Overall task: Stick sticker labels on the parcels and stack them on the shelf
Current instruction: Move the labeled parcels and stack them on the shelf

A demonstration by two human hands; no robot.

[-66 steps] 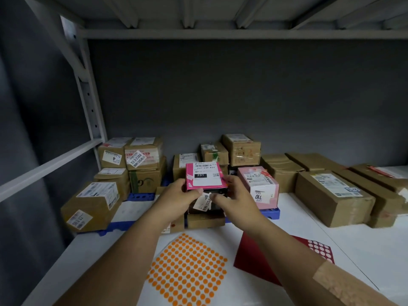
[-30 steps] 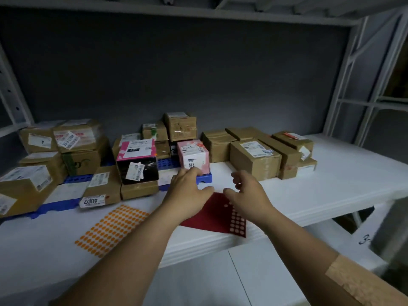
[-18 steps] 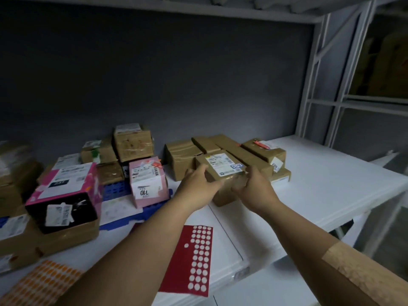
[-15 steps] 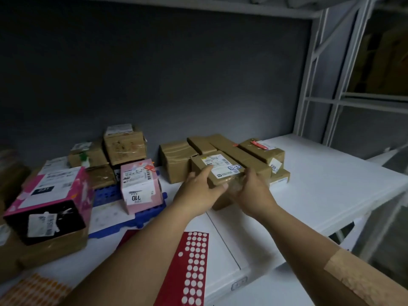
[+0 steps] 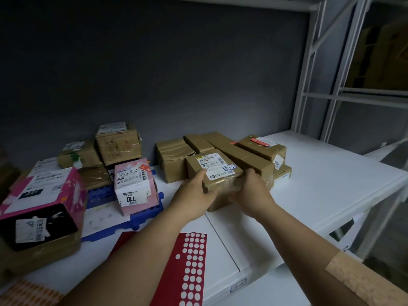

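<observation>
A brown taped cardboard parcel (image 5: 217, 173) with a white shipping label sits on the white shelf (image 5: 331, 184); the left hand (image 5: 194, 195) and right hand (image 5: 250, 192) grip its near end.

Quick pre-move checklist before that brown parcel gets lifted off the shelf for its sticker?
1. Left hand grips brown parcel: ok.
2. Right hand grips its other side: ok.
3. Nothing stacked on the parcel: ok.
4. Long carton crowds its right side; whether they touch: cannot tell.
5. Red sticker sheet within reach, dots left: ok.
6. Parcel already carries a dot sticker: cannot tell.
</observation>
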